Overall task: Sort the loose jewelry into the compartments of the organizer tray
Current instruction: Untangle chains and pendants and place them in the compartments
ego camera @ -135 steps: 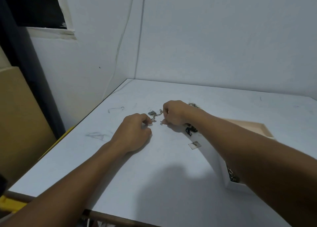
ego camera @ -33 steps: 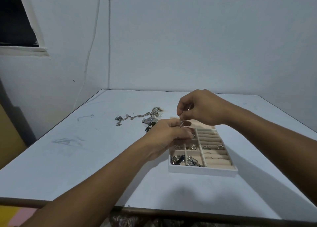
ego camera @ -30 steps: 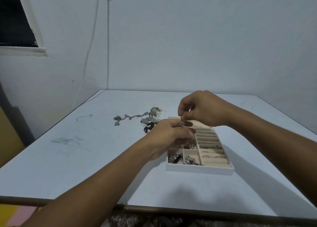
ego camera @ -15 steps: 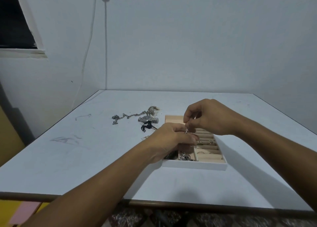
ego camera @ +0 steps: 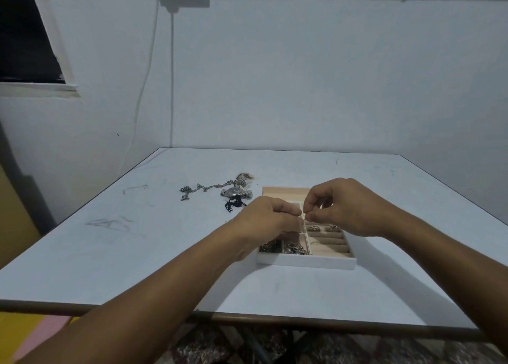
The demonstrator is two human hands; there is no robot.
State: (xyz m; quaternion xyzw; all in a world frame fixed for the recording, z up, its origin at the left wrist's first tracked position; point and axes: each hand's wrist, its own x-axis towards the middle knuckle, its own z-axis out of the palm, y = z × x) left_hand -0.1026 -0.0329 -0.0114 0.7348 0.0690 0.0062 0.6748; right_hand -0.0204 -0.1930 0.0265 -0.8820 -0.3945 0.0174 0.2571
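Note:
The organizer tray point(ego camera: 305, 262), white outside and beige inside, lies on the white table point(ego camera: 110, 253). Its near left compartments hold dark and silver pieces; the slotted rows on the right hold a few rings point(ego camera: 323, 228). My left hand point(ego camera: 270, 220) and my right hand point(ego camera: 339, 207) hover over the tray's middle, fingertips pinched together on a tiny silver piece point(ego camera: 304, 218) that is too small to identify. Loose on the table left of the tray lie a silver chain point(ego camera: 204, 189), a silver watch point(ego camera: 236, 192) and a small black piece point(ego camera: 233, 205).
The table stands in a corner, with walls behind and to the left. A white cable point(ego camera: 143, 88) runs down the left wall. The table's brown front edge point(ego camera: 275, 319) is close to me.
Both hands came away from the loose chain and over the tray, pinching a small piece. In the last second they have sunk a little lower toward the compartments.

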